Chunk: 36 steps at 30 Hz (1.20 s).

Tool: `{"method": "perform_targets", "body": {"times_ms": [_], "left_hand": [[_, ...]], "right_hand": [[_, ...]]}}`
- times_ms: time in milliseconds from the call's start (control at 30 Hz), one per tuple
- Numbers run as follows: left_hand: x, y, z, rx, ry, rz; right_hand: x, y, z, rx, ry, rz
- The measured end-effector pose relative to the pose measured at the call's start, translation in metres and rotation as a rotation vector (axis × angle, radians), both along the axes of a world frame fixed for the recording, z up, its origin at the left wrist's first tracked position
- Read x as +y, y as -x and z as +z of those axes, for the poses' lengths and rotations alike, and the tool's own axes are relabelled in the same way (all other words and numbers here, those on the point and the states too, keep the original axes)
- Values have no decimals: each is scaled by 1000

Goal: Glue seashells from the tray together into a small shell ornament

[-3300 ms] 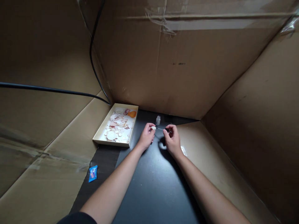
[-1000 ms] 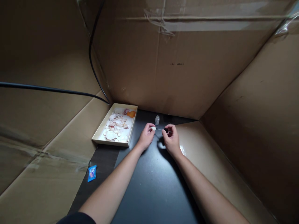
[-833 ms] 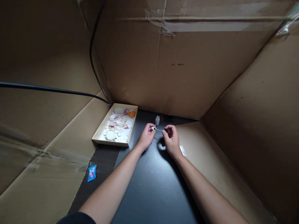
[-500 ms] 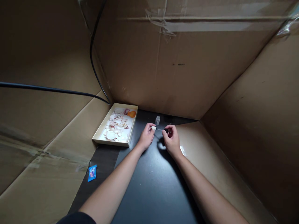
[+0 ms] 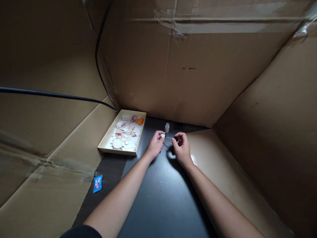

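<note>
While the left hand [image 5: 155,145] pinches a small pale shell [image 5: 162,136] at its fingertips, the right hand [image 5: 182,147] is closed on a dark-capped brush [image 5: 171,137] whose thin stem lies nearly level, left to right, its tip meeting the shell. Both hover over the smooth matte black tabletop [image 5: 160,198], near the far cardboard wall [image 5: 198,72]. Just beyond stands a small clear glass bottle [image 5: 167,127], upright. Farther left, a shallow cream rectangular tray [image 5: 107,140] holds flat white and pinkish shells.
</note>
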<state>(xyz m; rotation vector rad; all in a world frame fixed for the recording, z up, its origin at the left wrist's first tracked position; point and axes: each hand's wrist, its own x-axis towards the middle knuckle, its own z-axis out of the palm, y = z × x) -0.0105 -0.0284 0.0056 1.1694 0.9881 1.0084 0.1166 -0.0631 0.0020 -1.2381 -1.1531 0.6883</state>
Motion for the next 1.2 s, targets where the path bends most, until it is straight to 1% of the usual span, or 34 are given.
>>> {"method": "perform_targets", "body": {"times_ms": [400,500,600,667,700,733,833,867,933,1000,1067,1133,1200], "left_hand": [[0,1,0,22,-8,-1],[-1,-1,1,28,-5,14],[-5,-2,7,76,5,28],[-7,2,19,151,-21,5],[-8,6,27,199,-57,-19],[-9,12,36,250,-129,-18],[-4,42,66,429,-360,69],[0,55,74,493,-390,101],[9,81,83,642,-357,139],[17,105,82,827,-314,161],[22,124,74,1025,-265,161],[23,137,64,1120,-227,174],[20,147,59,1179,-242,197]], "right_hand": [[1,1,1,12,-19,-11],[0,0,1,2,1,-11],[1,-2,1,-1,19,-43],[2,-4,1,16,26,-53],[3,-5,0,31,34,-51],[3,-5,-1,49,43,-46],[6,-6,-4,108,72,-18],[6,-6,-4,122,77,-10],[7,-6,-6,138,79,-3],[7,-6,-7,138,80,-8],[7,-6,-8,129,81,-19],[7,-7,-9,118,80,-29],[7,-7,-9,116,80,-28]]}}
